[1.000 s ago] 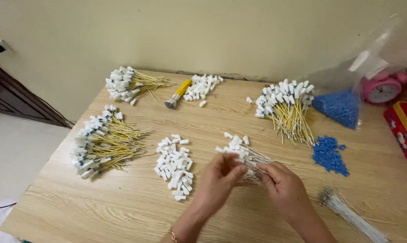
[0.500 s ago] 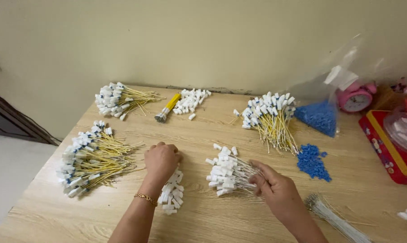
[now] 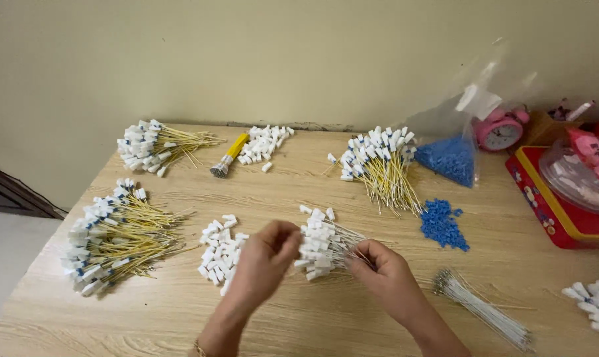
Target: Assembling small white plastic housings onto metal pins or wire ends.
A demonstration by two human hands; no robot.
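Two hands: left hand (image 3: 267, 254), right hand (image 3: 384, 270) grips pinching white-capped bundle (image 3: 324, 243) | loose white caps (image 3: 220, 253) beside | blue beads (image 3: 443, 225) near

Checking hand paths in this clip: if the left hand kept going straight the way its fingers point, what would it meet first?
The left hand points up and right, fingertips at the bundle of white-capped wires that the right hand holds. That bundle comes first; contact looks likely, though depth is unclear.
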